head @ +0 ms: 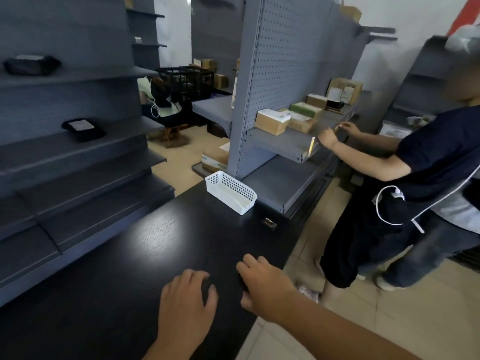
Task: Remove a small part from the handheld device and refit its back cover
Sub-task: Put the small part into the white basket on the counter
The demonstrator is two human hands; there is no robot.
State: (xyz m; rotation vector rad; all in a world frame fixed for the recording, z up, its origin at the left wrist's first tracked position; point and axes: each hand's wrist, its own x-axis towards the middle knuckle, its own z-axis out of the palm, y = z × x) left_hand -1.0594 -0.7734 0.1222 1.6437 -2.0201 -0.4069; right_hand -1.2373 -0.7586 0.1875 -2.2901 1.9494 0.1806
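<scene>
Both hands lie palm down on the dark surface [155,242], close together. The left hand [188,294] rests flat with its fingers loosely spread. The right hand [262,279] curls over a dark handheld device [242,280], mostly hidden under its fingers; whether it grips it cannot be told. Beyond the right hand, near the surface's edge, lies a small dark part [269,223]. Farther still stands a white perforated basket [230,191]. Past it, another person [415,178] reaches to a grey shelf [280,141].

both hands [223,289] palm-down on black table [145,255]
</scene>
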